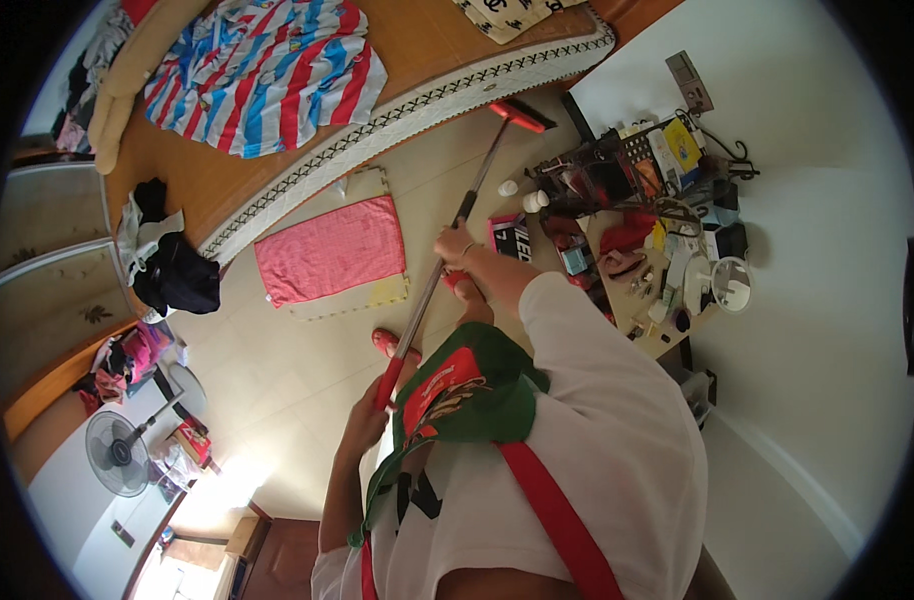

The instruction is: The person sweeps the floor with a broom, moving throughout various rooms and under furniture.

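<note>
A long-handled broom or floor squeegee [427, 304] runs diagonally across the view, with a metal pole and a red end grip. My left hand [368, 416] grips the red end near my waist. Farther along, my right hand [454, 244] is closed around the pole just below its dark middle grip. The red head [518, 117], edged with a dark strip, rests on the tiled floor between the bed and the wall. A pink towel [337, 251] lies on a pale foam mat [388, 292] to the left of the pole.
A bed [427, 105] with a striped cloth [266, 75] spans the top. At right stand a cluttered dressing table [633, 300] and round mirror [731, 285]. White containers [535, 201] and a pink-black box [510, 238] sit on the floor. A fan [118, 453] is at lower left.
</note>
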### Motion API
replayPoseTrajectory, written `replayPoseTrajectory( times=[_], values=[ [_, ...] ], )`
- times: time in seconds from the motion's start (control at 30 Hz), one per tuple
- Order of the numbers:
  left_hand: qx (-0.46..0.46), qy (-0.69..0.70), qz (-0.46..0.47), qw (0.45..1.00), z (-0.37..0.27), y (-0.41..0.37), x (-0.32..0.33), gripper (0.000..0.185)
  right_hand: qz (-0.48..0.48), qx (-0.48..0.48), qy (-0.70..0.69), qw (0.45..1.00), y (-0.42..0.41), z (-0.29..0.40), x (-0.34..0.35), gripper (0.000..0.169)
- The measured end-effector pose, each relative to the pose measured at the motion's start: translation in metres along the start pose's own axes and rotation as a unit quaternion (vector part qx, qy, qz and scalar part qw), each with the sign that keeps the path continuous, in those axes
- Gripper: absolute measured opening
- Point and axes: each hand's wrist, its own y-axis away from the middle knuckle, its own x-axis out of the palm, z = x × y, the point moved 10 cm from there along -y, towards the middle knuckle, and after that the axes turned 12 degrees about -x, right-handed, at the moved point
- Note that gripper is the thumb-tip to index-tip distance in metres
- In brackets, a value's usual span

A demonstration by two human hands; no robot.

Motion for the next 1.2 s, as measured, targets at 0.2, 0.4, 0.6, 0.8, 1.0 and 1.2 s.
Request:
replayPoseTrajectory(
  times=[0.2,0.4,0.6,0.8,1.0,1.2],
  values=[
    [0.115,-0.148,-0.088,0.978,-0.147,-0.079,0.035,0.059,-0.092,0.056,-0.075,0.991,0.056,-0.171,0.009,0.021],
    [0.108,-0.187,-0.194,0.957,-0.221,-0.089,-0.021,0.059,-0.229,0.163,-0.189,0.941,0.037,-0.233,-0.035,0.027],
    [0.043,-0.164,-0.233,0.958,-0.174,-0.055,-0.015,0.055,-0.237,0.116,-0.125,0.957,-0.008,-0.150,-0.058,0.018],
    [-0.059,-0.100,-0.230,0.966,-0.121,0.021,-0.003,0.056,-0.238,0.040,-0.146,0.959,-0.015,-0.060,-0.025,0.013],
    [-0.084,-0.125,-0.252,0.956,-0.084,0.113,-0.004,0.051,-0.272,-0.095,-0.217,0.933,-0.022,0.058,-0.033,0.020],
    [-0.001,-0.073,-0.338,0.938,-0.061,0.209,-0.044,0.030,-0.318,-0.160,-0.278,0.892,-0.032,0.158,-0.053,0.018]
  ],
)
